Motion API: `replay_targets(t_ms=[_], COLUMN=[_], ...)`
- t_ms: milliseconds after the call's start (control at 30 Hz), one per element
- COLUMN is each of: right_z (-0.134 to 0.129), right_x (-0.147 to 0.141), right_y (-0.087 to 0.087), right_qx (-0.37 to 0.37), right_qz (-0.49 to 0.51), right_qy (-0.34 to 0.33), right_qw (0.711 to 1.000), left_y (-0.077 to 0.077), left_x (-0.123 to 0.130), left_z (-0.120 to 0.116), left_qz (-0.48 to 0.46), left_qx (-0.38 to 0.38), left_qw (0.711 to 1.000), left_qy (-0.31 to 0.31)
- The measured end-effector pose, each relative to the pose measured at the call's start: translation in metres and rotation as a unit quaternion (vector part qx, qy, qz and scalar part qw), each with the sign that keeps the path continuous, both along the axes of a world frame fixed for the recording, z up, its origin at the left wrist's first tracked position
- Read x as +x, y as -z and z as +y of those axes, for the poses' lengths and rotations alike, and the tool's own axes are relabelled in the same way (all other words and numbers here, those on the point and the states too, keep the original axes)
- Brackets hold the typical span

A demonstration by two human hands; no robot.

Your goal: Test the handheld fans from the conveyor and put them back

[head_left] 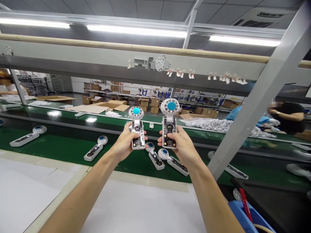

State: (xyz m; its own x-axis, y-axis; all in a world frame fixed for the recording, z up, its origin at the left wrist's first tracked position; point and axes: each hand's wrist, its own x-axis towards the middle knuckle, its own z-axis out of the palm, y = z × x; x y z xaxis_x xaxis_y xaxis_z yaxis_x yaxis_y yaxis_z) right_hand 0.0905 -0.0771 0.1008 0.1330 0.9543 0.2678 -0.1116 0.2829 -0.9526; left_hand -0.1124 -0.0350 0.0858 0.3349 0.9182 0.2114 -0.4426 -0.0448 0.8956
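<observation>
Two handheld fans, one per hand, above a green conveyor belt (60,155). The left fan (137,129) and the right fan (169,124) match in form: a round white head with a blue centre, on a clear-cased handle with a dark circuit board showing inside. Both stand nearly upright, heads up, with the right fan slightly higher in view. The left hand (125,142) has its fingers closed round the lower handle of the left fan, the head and the handle's bottom end showing beyond the grip. The right hand (181,144) is closed the same way on the right fan. The two hands are near each other but not touching. Loose fans (93,152) lie on the belt at varied angles, two of them just below and between the hands. A white work surface (141,207) runs along the belt's near edge. A blue bin (245,216) sits at the lower right corner of view, with a red stick (245,204) in it. Along the belt's far side are a heap of small white parts (209,124), cardboard boxes (154,105) and a co-worker (289,118) in a dark top. Sample parts (160,63) hang on an overhead beam.
</observation>
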Motion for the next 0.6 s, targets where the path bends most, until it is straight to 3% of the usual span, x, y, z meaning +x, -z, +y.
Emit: replay_targets(t_ms=[100, 200, 400, 600], right_z=[-0.005, -0.013, -0.029, -0.03], right_x=[-0.003, -0.006, -0.014, -0.017], right_y=[-0.001, -0.005, -0.017, -0.014], right_qx=[0.016, 0.04, 0.051, 0.045], right_qz=[-0.005, -0.01, -0.009, 0.006], right_qy=[-0.025, -0.057, -0.113, -0.121], right_qw=[1.0, 0.998, 0.992, 0.992], left_y=[-0.018, -0.025, -0.024, -0.02], left_x=[-0.007, -0.01, -0.009, -0.007], left_z=[-0.021, -0.034, -0.039, -0.037], left_qz=[-0.002, 0.003, 0.006, 0.003], left_qx=[0.064, 0.117, 0.153, 0.166], left_qw=[0.998, 0.992, 0.986, 0.984], left_qy=[0.015, 0.047, 0.07, 0.064])
